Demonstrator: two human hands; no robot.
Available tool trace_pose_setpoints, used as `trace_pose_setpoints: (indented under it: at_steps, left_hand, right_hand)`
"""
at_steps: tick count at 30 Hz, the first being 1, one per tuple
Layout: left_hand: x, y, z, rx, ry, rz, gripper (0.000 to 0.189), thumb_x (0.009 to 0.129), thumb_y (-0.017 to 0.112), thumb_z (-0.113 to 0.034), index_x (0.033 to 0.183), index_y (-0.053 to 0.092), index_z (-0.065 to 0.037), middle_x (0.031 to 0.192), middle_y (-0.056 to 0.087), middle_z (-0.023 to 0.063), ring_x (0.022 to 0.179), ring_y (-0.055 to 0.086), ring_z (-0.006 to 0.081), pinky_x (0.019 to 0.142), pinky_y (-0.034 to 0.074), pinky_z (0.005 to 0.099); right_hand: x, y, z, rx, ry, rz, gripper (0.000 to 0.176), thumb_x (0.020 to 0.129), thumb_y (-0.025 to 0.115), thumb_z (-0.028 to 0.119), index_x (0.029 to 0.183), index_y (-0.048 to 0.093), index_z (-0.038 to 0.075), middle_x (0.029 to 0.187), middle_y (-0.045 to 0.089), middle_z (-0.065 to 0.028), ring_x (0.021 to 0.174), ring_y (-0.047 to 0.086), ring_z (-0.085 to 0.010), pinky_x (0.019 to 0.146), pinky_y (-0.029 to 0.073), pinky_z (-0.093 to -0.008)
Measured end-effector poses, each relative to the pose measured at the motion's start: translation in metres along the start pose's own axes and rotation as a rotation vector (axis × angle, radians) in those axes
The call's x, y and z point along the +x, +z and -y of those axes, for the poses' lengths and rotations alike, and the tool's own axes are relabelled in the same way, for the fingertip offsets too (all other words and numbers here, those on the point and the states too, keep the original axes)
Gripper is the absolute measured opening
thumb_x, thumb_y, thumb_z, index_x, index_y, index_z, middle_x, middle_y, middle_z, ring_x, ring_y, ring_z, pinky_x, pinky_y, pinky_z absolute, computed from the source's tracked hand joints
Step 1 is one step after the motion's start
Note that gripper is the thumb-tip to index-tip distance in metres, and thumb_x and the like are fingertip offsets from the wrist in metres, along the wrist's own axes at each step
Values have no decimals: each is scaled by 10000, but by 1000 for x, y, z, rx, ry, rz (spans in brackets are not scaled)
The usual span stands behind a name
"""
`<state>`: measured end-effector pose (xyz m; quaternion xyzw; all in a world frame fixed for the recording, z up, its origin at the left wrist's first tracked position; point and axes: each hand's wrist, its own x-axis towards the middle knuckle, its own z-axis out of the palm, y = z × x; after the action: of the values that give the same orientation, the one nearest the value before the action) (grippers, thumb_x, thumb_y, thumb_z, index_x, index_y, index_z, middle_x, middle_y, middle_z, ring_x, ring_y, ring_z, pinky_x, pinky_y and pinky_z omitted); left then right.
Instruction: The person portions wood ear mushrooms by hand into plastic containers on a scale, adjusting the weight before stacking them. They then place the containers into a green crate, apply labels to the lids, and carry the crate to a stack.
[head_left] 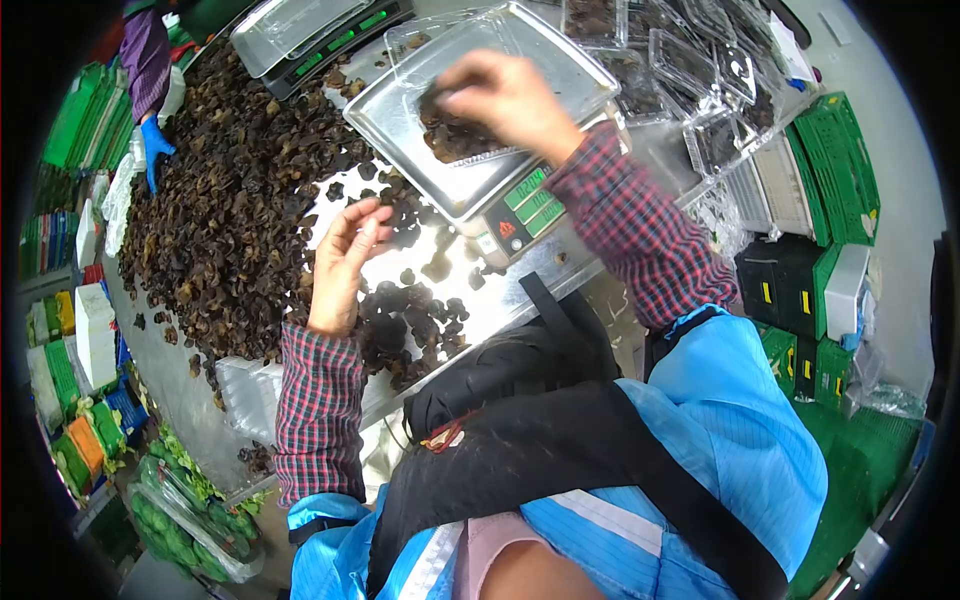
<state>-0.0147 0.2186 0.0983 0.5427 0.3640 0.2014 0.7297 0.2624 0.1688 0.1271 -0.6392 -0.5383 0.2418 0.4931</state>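
Dark brown, crinkled pieces that look like wood ear mushrooms (230,200) lie in a large heap on the metal table. On the weighing scale (530,205), with its green lit display, sits a shallow metal tray (375,125). A clear plastic box (500,152) partly filled with these mushrooms rests in the tray. Over the box is my right hand (515,98), its fingers curled around a dark mushroom piece, partly hidden. My left hand (348,255) hovers at the heap's near edge, thumb and fingers drawn together; whatever they hold is too small to make out.
Several clear plastic boxes (690,75) crowd the table's far right. A second scale (335,45) stands at the back. A co-worker's blue-gloved hand (155,148) reaches to the heap's far left. Green crates (835,170) are stacked on the right.
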Motion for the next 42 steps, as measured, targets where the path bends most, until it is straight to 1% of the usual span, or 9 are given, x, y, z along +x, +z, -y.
trace_pose_setpoints:
  at_steps: [1, 2, 4, 9, 13, 17, 22, 33, 42]
  left_hand:
    - [-4, 8, -9, -205, -34, 90, 425, 966, 551, -238, 1324, 439, -37, 1163, 596, 87, 964, 619, 174, 828, 538, 319]
    - [-6, 11, -11, -349, -59, 173, 418, 967, 548, -223, 1326, 427, -45, 1162, 593, 81, 975, 621, 172, 823, 544, 316]
    - [-5, 1, -5, -520, -122, 259, 362, 966, 540, -157, 1294, 426, -54, 1126, 592, 71, 969, 631, 155, 804, 563, 293]
    - [-17, -37, 9, -102, -202, 43, 336, 892, 645, -98, 1187, 514, -1, 1000, 606, 77, 726, 554, 99, 667, 498, 232]
    - [-35, -75, 44, 1449, 207, -59, 541, 754, 757, -146, 1237, 535, -47, 1336, 430, 201, 1250, 387, 360, 1009, 377, 435]
    - [-24, -72, 52, 835, 181, 2, 419, 779, 731, -131, 1161, 590, -31, 1190, 571, 158, 1113, 537, 304, 937, 427, 383]
    - [-8, -20, 16, 777, 220, -78, 349, 804, 704, -110, 1133, 613, -34, 1069, 613, 120, 922, 594, 206, 790, 486, 326]
    - [49, 49, -2, 449, 117, -75, 429, 874, 670, -97, 1262, 510, -11, 1087, 578, 55, 791, 511, 64, 715, 477, 213]
    - [51, 52, -8, 450, 83, -142, 258, 859, 652, -27, 1108, 600, 14, 891, 499, 21, 713, 521, 62, 606, 554, 202]
  right_hand:
    - [-14, 14, 30, 314, 312, 191, 174, 807, 676, 59, 974, 653, 16, 960, 680, -53, 872, 631, -134, 763, 523, -286]
    - [-25, 40, 28, 74, -113, 156, 205, 770, 697, 77, 965, 649, 31, 908, 667, -61, 831, 633, -155, 752, 518, -298]
    - [-51, 80, 32, -90, -364, 186, 232, 730, 689, 70, 950, 624, 42, 960, 605, -84, 1001, 572, -268, 857, 476, -365]
    - [-101, 85, 33, -18, -268, 121, 350, 765, 678, 144, 1085, 570, 53, 1041, 566, -103, 986, 575, -284, 843, 477, -381]
    - [-133, 34, 11, 8, -73, 212, 195, 809, 642, 102, 997, 631, 49, 972, 586, -86, 840, 622, -211, 725, 519, -334]
    - [-152, -29, -12, 100, 259, -120, 182, 828, 658, 71, 1003, 671, 22, 953, 635, -33, 789, 591, -106, 712, 509, -259]
    - [-146, -102, -32, 157, 388, -437, 169, 866, 644, 45, 1029, 686, 31, 888, 672, 5, 754, 564, -41, 696, 482, -196]
    - [-9, -90, -100, 169, 321, -296, 384, 798, 693, 122, 1159, 616, 13, 1101, 639, -108, 959, 605, -156, 797, 499, -287]
    - [10, -78, -95, -521, -110, -70, 145, 762, 721, 192, 896, 709, 141, 1099, 597, -52, 1063, 525, -274, 920, 437, -381]
